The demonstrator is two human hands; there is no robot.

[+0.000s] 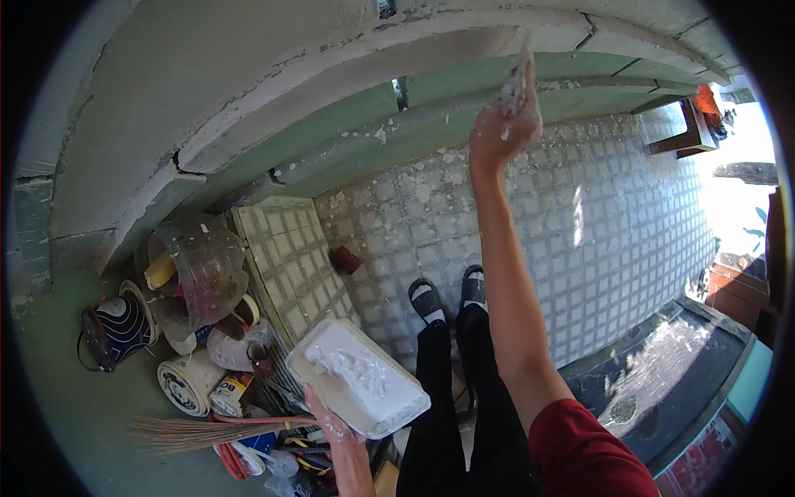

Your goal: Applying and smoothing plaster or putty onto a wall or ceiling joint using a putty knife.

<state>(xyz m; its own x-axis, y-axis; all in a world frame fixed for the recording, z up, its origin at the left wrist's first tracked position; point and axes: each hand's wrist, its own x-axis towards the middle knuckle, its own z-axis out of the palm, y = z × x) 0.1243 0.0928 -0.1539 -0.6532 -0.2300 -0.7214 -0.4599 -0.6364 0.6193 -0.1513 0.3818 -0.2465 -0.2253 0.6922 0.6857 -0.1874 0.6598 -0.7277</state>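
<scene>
My left hand (333,421) grips the near left edge of a rectangular white tub (399,421), its fingers mostly under the rim. Thick white putty (352,364) fills the tub, with a rough, scooped surface. My right arm reaches up and away, and my right hand (507,128) is closed on a putty-smeared putty knife (515,89). The knife's tip is at the pale ledge (464,41) along the wall; its blade is blurred. White spots stick to both hands.
Left of the tub stands a tiled block (286,248). Beyond it are a clear plastic bag (207,269), a white bucket (186,383), a straw broom (182,432) and a patterned bag (124,327). A dark-topped table (646,381) is at right. Putty splatters mark the tiled floor (414,215).
</scene>
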